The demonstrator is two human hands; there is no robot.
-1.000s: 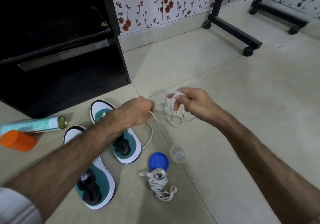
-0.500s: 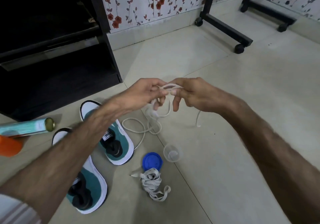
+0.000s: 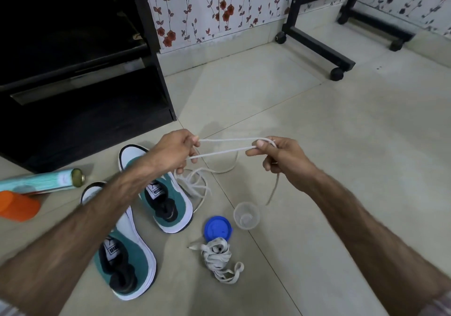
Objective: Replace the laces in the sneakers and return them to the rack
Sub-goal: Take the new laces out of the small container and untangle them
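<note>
Two green and white sneakers lie on the floor without laces, one (image 3: 168, 201) just below my left hand and the other (image 3: 127, 257) nearer to me. A white round lace (image 3: 227, 146) is stretched in two strands between my hands. My left hand (image 3: 175, 152) grips one end of the span and my right hand (image 3: 278, 156) pinches the other. The rest of the lace hangs in loose loops (image 3: 195, 184) onto the floor beside the farther sneaker. A bundled flat grey lace (image 3: 218, 257) lies on the floor in front.
A blue lid (image 3: 217, 228) and a small clear cup (image 3: 246, 215) sit by the bundled lace. A spray can (image 3: 41, 181) and an orange cap (image 3: 18, 206) lie at the left. The black rack (image 3: 80, 79) stands at the back left, a wheeled black stand (image 3: 317, 47) at the back right.
My hands have moved apart, drawing the white lace out of its tangle into two taut strands between them. The camera has shifted slightly.
</note>
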